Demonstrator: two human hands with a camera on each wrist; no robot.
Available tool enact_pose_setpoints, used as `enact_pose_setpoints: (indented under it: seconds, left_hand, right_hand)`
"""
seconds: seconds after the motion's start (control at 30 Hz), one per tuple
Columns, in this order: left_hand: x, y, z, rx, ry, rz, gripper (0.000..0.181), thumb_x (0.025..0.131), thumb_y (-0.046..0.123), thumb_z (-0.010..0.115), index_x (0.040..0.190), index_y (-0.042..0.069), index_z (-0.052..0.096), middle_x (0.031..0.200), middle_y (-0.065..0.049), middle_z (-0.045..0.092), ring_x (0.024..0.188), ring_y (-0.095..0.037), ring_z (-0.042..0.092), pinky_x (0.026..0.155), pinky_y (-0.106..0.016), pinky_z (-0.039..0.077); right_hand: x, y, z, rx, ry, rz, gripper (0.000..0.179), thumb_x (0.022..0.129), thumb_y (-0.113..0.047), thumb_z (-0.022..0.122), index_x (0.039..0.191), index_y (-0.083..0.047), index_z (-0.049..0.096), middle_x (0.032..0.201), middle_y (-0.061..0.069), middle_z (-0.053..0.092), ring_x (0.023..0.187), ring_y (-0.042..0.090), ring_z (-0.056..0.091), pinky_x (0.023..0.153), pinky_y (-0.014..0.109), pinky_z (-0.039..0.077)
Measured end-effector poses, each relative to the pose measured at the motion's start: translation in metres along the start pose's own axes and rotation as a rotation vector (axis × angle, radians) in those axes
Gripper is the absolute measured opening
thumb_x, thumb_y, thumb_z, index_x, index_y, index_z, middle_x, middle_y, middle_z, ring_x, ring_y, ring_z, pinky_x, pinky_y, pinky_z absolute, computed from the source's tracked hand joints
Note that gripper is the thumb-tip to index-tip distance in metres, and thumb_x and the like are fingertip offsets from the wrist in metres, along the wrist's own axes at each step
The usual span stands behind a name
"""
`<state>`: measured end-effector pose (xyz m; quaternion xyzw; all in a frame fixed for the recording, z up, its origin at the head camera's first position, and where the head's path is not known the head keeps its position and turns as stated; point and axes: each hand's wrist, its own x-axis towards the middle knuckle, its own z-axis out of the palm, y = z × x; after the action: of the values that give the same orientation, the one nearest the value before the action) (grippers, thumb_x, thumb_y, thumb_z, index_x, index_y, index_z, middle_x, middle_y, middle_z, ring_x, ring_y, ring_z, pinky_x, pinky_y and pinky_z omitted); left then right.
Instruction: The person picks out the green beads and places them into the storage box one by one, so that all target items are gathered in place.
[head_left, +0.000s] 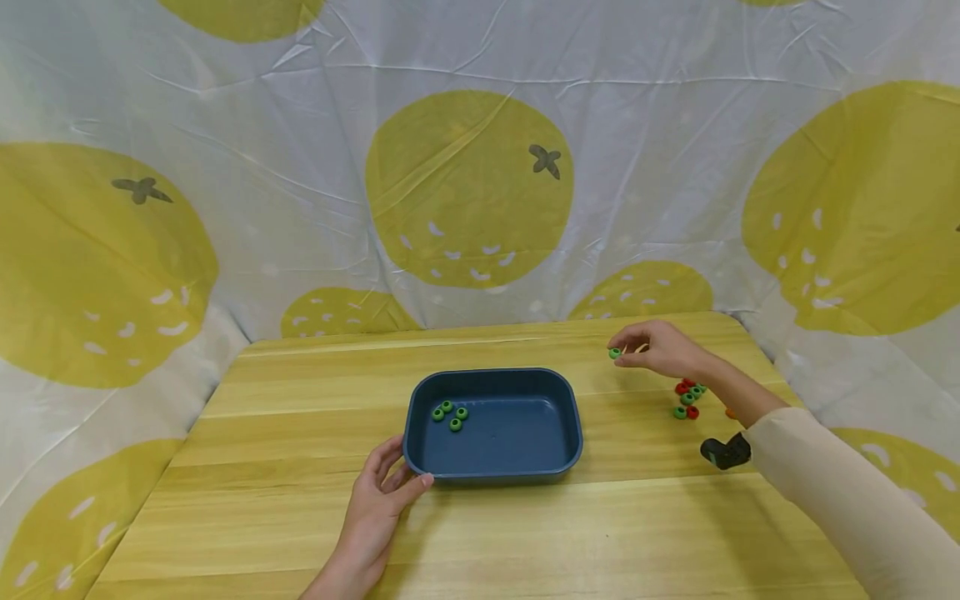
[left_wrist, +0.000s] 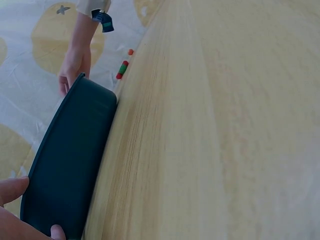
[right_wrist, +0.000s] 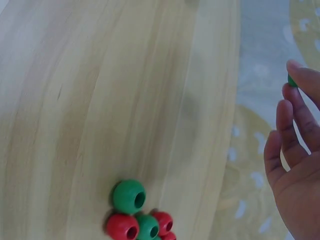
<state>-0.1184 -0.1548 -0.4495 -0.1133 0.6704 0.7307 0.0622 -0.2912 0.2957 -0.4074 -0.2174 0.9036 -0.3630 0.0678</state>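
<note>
A dark blue rectangular tray [head_left: 495, 479] stands on the wooden table. Its near-left corner is gripped by my left hand [head_left: 375, 504], the thumb at the rim and the other fingers along the outer side. Inside the tray, toward its left end, lie several green beads [head_left: 455, 425]. Between thumb and fingertip, my right hand [head_left: 663, 350] pinches one green bead [head_left: 615, 353], raised above the table to the right of the tray. Below that wrist lies a loose group of green beads [right_wrist: 129, 196] and red beads [right_wrist: 122, 227], with large holes showing.
An orange bead [head_left: 730, 412] shows partly behind the right forearm. A black strap-like object [head_left: 725, 452] is at the right sleeve's cuff. A white cloth with yellow fruit prints [head_left: 468, 187] hangs behind the table [head_left: 315, 417].
</note>
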Motion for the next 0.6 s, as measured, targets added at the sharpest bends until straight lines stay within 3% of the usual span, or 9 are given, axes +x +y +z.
enact_pose_setpoints:
  seconds: [0.6]
  left_hand:
    - [0.0, -0.001, 0.0, -0.007, 0.001, 0.004, 0.073, 0.092, 0.003, 0.078, 0.154, 0.007, 0.039, 0.156, -0.016, 0.04, 0.139, -0.037, 0.043, 0.095, -0.025, 0.05]
  right_hand:
    - [0.04, -0.04, 0.021, 0.032, -0.115, -0.128, 0.025, 0.097, -0.015, 0.076, 0.119, -0.004, 0.074, 0.108, 0.003, 0.071, 0.093, 0.019, 0.066, 0.089, 0.044, 0.056]
